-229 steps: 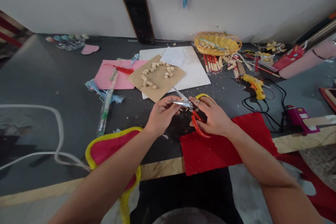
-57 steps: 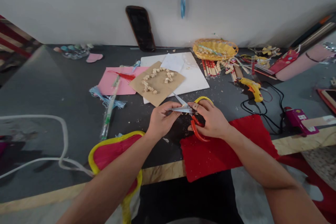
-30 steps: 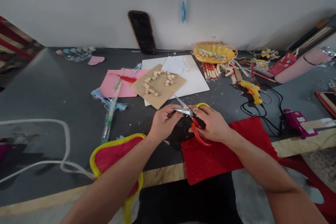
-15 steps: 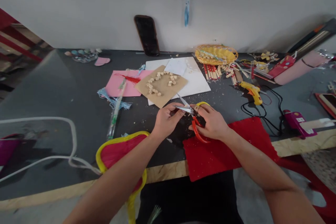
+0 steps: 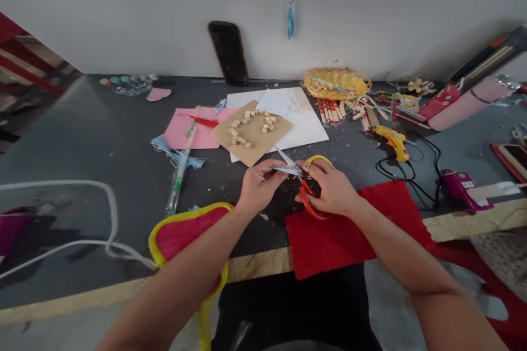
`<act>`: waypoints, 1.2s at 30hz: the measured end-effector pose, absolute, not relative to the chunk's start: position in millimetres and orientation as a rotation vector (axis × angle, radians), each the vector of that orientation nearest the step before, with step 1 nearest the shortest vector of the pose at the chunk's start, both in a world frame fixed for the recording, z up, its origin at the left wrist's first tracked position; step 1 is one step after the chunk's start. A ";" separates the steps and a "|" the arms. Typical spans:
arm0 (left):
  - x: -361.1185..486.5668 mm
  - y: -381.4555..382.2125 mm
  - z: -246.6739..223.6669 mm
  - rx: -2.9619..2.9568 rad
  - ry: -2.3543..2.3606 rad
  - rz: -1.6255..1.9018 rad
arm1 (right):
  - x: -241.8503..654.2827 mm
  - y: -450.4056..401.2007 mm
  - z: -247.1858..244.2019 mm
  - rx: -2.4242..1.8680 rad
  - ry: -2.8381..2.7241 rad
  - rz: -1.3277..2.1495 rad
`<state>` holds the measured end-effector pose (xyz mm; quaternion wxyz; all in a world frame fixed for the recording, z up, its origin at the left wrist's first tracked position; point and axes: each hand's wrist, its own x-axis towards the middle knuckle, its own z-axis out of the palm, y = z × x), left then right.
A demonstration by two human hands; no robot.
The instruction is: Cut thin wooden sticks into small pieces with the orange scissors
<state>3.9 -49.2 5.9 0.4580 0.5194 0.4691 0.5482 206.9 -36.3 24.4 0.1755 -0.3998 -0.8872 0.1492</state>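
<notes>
Scissors (image 5: 309,197) with red and yellow handles are in my right hand (image 5: 334,187), their blades parted and pointing up-left. My left hand (image 5: 259,184) is pinched close to the lower blade; whatever lies between its fingertips is too small to make out. A small pale piece shows between the blades. Just beyond the hands, a brown square card (image 5: 263,140) bears a curved row of small beige clusters. Under my right forearm lies a red cloth (image 5: 329,241).
White board (image 5: 310,115) and pink paper (image 5: 175,131) flank the card. A yellow basket (image 5: 358,85), glue gun (image 5: 393,142) with black cable, and pink bottle (image 5: 465,104) stand right. A phone (image 5: 229,55) leans on the wall; a white cable (image 5: 113,208) lies left.
The whole view has shifted slightly. Both hands and the scissors stay in nearly the same place, with the blades still apart.
</notes>
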 end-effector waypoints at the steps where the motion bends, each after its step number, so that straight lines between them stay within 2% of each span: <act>1: 4.3 -49.4 6.2 1.280 1.160 1.356 | 206.9 -36.4 24.7 -1.128 -2.510 0.427; 36: 6.7 -50.1 7.4 1.316 1.186 1.338 | 209.0 -33.0 19.8 -1.107 -2.492 0.412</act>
